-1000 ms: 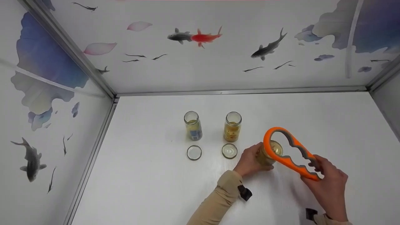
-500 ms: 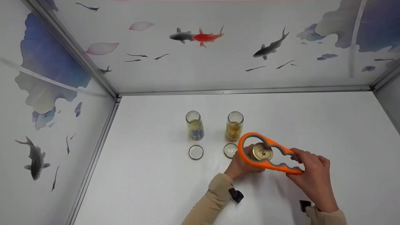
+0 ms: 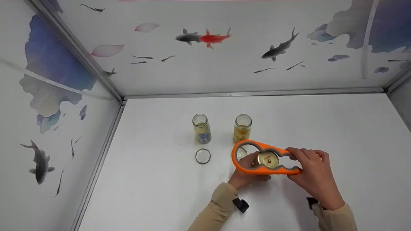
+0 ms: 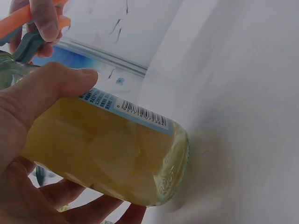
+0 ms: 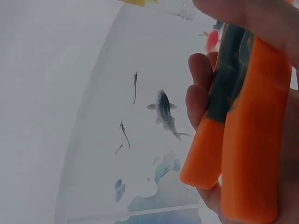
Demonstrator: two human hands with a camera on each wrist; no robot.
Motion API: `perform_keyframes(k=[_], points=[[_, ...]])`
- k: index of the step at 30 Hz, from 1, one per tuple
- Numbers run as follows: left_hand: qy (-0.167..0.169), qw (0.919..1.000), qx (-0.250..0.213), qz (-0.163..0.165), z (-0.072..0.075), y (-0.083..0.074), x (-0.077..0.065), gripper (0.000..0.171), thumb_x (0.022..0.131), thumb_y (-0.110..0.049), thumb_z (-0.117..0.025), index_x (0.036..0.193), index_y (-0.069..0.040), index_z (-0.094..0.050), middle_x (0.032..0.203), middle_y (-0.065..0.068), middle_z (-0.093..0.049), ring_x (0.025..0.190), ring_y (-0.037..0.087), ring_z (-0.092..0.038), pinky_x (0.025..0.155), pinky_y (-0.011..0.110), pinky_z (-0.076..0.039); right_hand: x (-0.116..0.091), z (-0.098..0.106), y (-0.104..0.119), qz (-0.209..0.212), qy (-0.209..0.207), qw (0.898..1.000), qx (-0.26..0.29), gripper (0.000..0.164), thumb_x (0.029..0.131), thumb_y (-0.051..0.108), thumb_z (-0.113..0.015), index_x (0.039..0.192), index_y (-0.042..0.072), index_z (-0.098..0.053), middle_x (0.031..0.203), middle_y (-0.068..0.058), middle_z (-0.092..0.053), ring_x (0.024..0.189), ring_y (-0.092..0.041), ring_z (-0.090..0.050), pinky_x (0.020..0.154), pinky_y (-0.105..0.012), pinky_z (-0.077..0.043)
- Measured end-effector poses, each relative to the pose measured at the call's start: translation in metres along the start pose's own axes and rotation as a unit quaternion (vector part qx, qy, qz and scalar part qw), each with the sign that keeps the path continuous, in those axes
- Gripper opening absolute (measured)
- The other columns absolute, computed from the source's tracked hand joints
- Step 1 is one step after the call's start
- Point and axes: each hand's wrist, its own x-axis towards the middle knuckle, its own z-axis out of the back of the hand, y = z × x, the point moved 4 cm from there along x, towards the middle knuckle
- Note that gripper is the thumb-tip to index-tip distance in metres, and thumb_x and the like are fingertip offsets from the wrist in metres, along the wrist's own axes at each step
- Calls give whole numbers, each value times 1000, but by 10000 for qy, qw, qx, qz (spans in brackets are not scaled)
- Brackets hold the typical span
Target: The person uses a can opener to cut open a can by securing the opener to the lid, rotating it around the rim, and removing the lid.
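Observation:
My left hand (image 3: pixel 245 175) grips a glass jar (image 4: pixel 107 144) of yellowish contents around its side, thumb over the blue barcode label. The gold lid (image 3: pixel 268 159) on that jar faces up in the head view. In my right hand (image 3: pixel 316 175) are the handles of an orange jar opener (image 3: pixel 239 164) with grey wavy inner edges. Its middle wavy opening surrounds the gold lid, while its big loop reaches left over my left hand. Seen from the right wrist, the two orange handle ends (image 5: pixel 252 172) lie within my curled fingers (image 5: pixel 198 100).
Two lidless glass jars stand behind, one with a blue label (image 3: pixel 203 138), one with yellow contents (image 3: pixel 241 132). A loose lid (image 3: pixel 203 156) lies before the left one; another lid (image 3: pixel 242 153) shows through the opener's loop. White walls printed with fish (image 3: pixel 277 49) border the white table (image 3: pixel 154 154).
Both hands have moved left with the jar and the opener. The opener has shifted along the lid, from its big loop overlapping the jar to its narrower middle around the gold lid.

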Motion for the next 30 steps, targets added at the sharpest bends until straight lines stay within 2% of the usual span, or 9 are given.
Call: perform_keyframes(k=[3,8,10,14,17,21,26,30], points=[[-307,9982,320,401,1,15,-4,68,76,4,-76,138,-12,-51,129,-11,-57,116,3,-51,100,26,-39,2,-1,2,75,107,9999,-86,65,49,-5,-87,109,6,-64,83,-3,-63,80,-26,-58,84,-51,-31],[-697,9869,1055,1004,5,26,-11,66,73,-15,-85,132,-9,-55,122,-8,-61,110,2,-53,98,25,-41,3,-2,5,70,319,9993,-177,63,51,-2,-87,109,7,-64,83,-2,-62,81,-26,-58,84,-51,-32],[-772,9845,1168,1054,6,27,-13,66,71,-17,-87,129,-7,-57,118,-5,-63,107,4,-55,95,25,-42,2,-2,6,54,399,9990,-178,62,52,-1,-86,110,7,-63,83,-1,-62,81,-25,-58,85,-52,-32],[-736,9855,1145,1017,5,27,-15,68,70,-13,-86,131,-7,-56,119,-5,-63,108,3,-55,96,24,-41,1,-4,6,93,530,9984,-163,61,54,1,-85,110,7,-63,84,0,-61,80,-23,-58,85,-51,-32],[-512,9904,817,995,2,28,-13,70,73,-7,-83,136,-8,-51,126,-6,-60,115,2,-52,101,24,-38,1,-5,4,146,596,9981,-110,61,52,1,-87,108,8,-63,81,3,-60,76,-20,-58,83,-49,-33],[-247,9917,724,1035,0,30,-13,69,76,-6,-80,138,-9,-49,128,-8,-58,117,1,-50,103,24,-36,0,-7,1,203,690,9974,-34,62,50,2,-90,106,9,-64,74,7,-55,70,-15,-54,82,-46,-33],[-421,9884,893,1153,4,30,-17,65,72,-9,-85,130,-8,-57,117,-8,-64,106,1,-56,95,23,-42,0,-7,-2,294,718,9970,20,62,50,2,-90,107,10,-65,72,10,-51,68,-12,-50,82,-45,-33],[-188,9876,1132,1075,3,29,-16,67,75,-10,-83,135,-11,-54,124,-9,-61,112,-1,-53,98,22,-39,-1,-6,-3,441,624,9971,56,64,49,1,-90,107,11,-66,72,12,-51,67,-11,-49,82,-45,-34]])
